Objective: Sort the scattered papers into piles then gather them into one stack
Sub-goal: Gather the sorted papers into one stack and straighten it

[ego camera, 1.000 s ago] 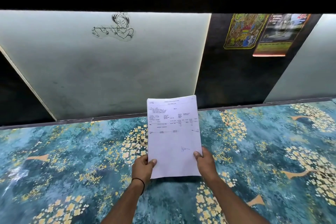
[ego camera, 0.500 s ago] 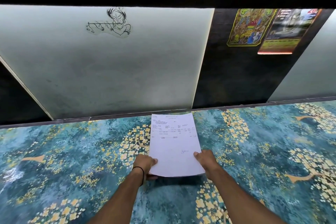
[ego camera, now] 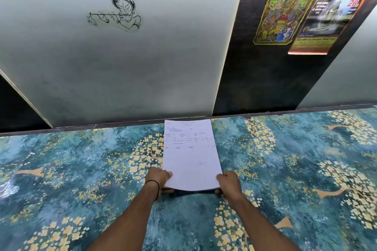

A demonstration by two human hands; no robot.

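A: Teal desk (ego camera: pixel 81 169) top with yellow blossom print, pale frosted panel (ego camera: pixel 142 63) standing along back edge. Anything on that panel?

B: Black line drawing (ego camera: pixel 116 13) stuck high up. Further right, on dark strip of wall, yellow-bordered poster (ego camera: pixel 283 16) beside orange-edged poster (ego camera: pixel 324 22). Text too small to read.

A: Papers (ego camera: pixel 191 155), where?

B: Middle of desk, far end right at back edge, just short of panel base. One squared-up stack, sheet count not readable. Printed page on top, small blue signature low down. Near end raised off desk, dark shadow underneath. Far end touching desk or not: cannot tell.

A: Grip?

B: Left hand (ego camera: pixel 158 177) pinching near left corner, thumb pressed on top, fingers curled under. Right hand (ego camera: pixel 229 182) same at near right corner, thumb on top, fingertips peeking out below the paper edge. Thin black band (ego camera: pixel 156 186) round left wrist.

A: Arms?

B: Both forearms bare, reaching in from near edge of desk, converging on the stack
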